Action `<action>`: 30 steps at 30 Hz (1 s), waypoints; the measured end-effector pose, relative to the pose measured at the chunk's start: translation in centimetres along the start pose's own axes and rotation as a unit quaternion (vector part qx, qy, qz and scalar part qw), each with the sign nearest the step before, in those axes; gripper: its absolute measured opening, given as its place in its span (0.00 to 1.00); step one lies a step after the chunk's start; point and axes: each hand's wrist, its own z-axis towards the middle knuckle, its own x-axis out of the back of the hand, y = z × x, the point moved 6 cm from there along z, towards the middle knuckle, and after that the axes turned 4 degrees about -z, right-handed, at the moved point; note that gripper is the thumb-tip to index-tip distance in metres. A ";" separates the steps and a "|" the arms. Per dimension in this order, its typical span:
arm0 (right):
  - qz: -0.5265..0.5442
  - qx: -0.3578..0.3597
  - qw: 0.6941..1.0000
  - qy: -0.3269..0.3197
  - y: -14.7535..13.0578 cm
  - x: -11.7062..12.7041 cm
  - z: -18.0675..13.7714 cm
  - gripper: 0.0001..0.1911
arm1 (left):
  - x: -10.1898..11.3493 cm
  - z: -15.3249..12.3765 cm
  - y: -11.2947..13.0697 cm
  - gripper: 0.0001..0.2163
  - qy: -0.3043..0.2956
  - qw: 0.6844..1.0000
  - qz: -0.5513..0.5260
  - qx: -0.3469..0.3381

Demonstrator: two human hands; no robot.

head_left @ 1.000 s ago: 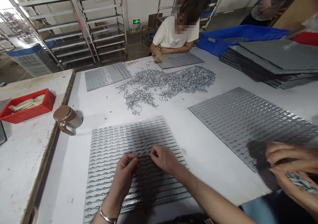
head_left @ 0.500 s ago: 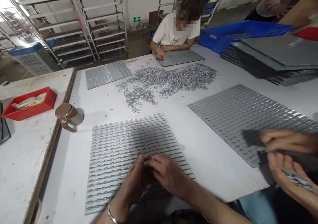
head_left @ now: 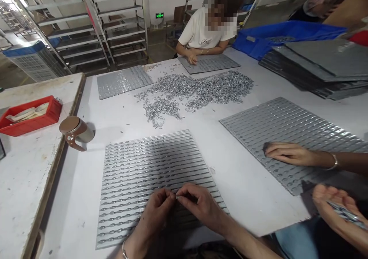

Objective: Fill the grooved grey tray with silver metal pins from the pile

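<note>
A grey ribbed tray (head_left: 138,167) with rows of small metal pieces lies on the white table in front of me. My left hand (head_left: 156,213) and my right hand (head_left: 198,205) meet over its near edge. Both are closed in a pinch, fingertips touching, with a small metal piece between them. A heap of loose silver metal pieces (head_left: 198,90) lies mid-table beyond the tray.
A co-worker's hand (head_left: 287,153) rests on a second grey tray (head_left: 287,128) at right; their other hand (head_left: 333,205) cups metal pieces. Another person sits at the far side. A brown mug (head_left: 75,132), red bin (head_left: 28,115), stacked trays (head_left: 316,67) and blue crate (head_left: 276,36) stand around.
My hands drew together at the tray's near edge into a pinch. The co-worker's upper hand came down flat onto the right tray. The view shifted slightly.
</note>
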 end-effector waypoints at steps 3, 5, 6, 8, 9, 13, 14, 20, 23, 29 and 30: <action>-0.008 -0.050 0.999 0.015 0.7 0.2 1.4 0.08 | 0.7 0.0 0.5 0.16 0.048 0.999 -0.013 -0.018; -0.066 -0.050 0.995 0.052 1.0 0.5 2.6 0.08 | 1.1 0.0 0.5 0.17 0.069 0.995 -0.076 -0.014; -0.100 -0.043 0.992 0.066 1.1 0.6 3.1 0.08 | 1.3 0.0 0.5 0.18 0.076 0.991 -0.106 -0.012; -0.156 -0.031 0.985 0.073 1.4 0.5 3.9 0.09 | 1.8 -0.1 0.6 0.20 0.082 0.986 -0.145 -0.013; -0.175 -0.028 0.982 0.069 1.5 0.4 4.1 0.10 | 2.0 -0.2 0.7 0.20 0.084 0.984 -0.155 -0.014; -0.198 -0.030 0.979 0.042 1.9 0.2 4.7 0.10 | 2.5 -0.4 0.5 0.20 0.087 0.982 -0.170 0.005; -0.199 -0.035 0.979 0.034 2.0 0.1 4.9 0.09 | 2.5 -0.4 0.4 0.20 0.085 0.982 -0.167 0.012; -0.205 -0.109 0.972 0.042 2.3 0.4 5.0 0.04 | 2.4 -0.1 -0.1 0.21 0.092 0.984 -0.150 0.020; -0.100 -0.033 0.994 0.036 0.5 0.3 3.4 0.04 | 1.5 -0.2 -0.1 0.23 0.065 0.985 -0.161 0.011; -0.004 -0.014 1.000 -0.019 -1.2 -0.2 -0.2 0.09 | -0.5 -0.6 -0.1 0.18 0.004 0.998 -0.050 -0.032; 0.004 -0.029 0.999 -0.028 -1.0 -0.3 -0.4 0.10 | -0.7 -0.6 -0.2 0.18 -0.001 0.999 -0.033 -0.033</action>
